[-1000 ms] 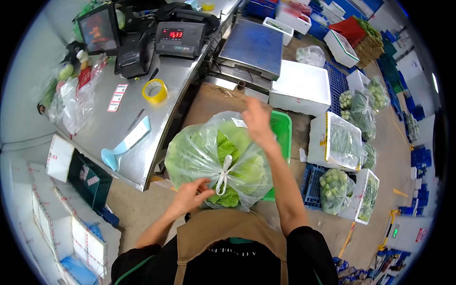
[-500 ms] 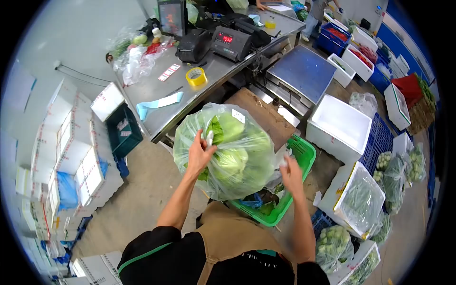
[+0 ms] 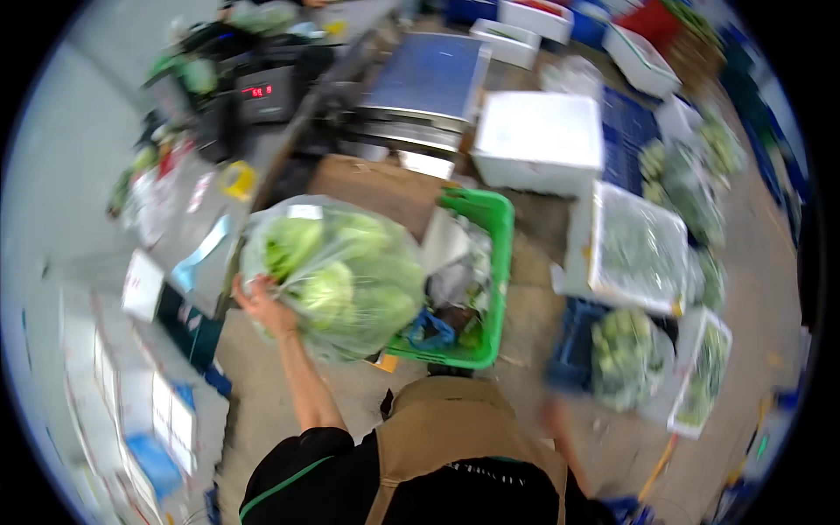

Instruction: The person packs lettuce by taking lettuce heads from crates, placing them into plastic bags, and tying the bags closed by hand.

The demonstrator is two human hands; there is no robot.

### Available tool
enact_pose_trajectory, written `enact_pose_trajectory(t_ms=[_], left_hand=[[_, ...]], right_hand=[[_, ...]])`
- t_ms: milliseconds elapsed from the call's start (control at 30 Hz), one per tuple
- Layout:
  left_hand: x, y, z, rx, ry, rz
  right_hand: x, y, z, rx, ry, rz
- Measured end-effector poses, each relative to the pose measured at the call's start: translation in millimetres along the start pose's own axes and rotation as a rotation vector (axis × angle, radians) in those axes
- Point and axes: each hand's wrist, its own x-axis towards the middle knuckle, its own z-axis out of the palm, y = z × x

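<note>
Shifted leftward over the last second: from hiding most of the green crate to lying beside it, toward the metal table, in the case of the big clear bag of lettuce. Now exposing much more of the crate, down to the white and grey scraps and a blue tangle inside. Gripping the bag at its left side with the left hand, with fingers curled onto the plastic; half a second ago, holding it by the white tied knot. Cannot make out that knot now, perhaps under the palm. Withdrawn from the crate's far side to low on the right, near the brown apron: the right hand, too blurred to tell as open or closed, or as holding anything. Judging by this, down to one hand for managing the bag, with the other well apart from it. Cannot see any support under the bag, so cannot tell between hanging and resting. Also turned along with the bag, to near its top edge: the white label. Too smeared to read, unlike a second ago: the red digits on the scale display
</note>
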Motion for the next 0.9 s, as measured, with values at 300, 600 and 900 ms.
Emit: enact_pose_trajectory(t_ms=[300,600,900], left_hand=[[-13.6,72.3,21.9,0.162,-0.291,-0.303],[-166.2,147.4,194.7,-0.062,-0.683,-0.363],[-286.8,162.8,316.6,-0.013,-0.610,-0.369]], right_hand=[[48.2,-10.7,-39.6,0.000,-0.208,0.119],[274.6,-105.0,-40.7,0.484,-0.310,0.133],[377.0,-150.4,-142.3,1.581,-0.917,0.588]])
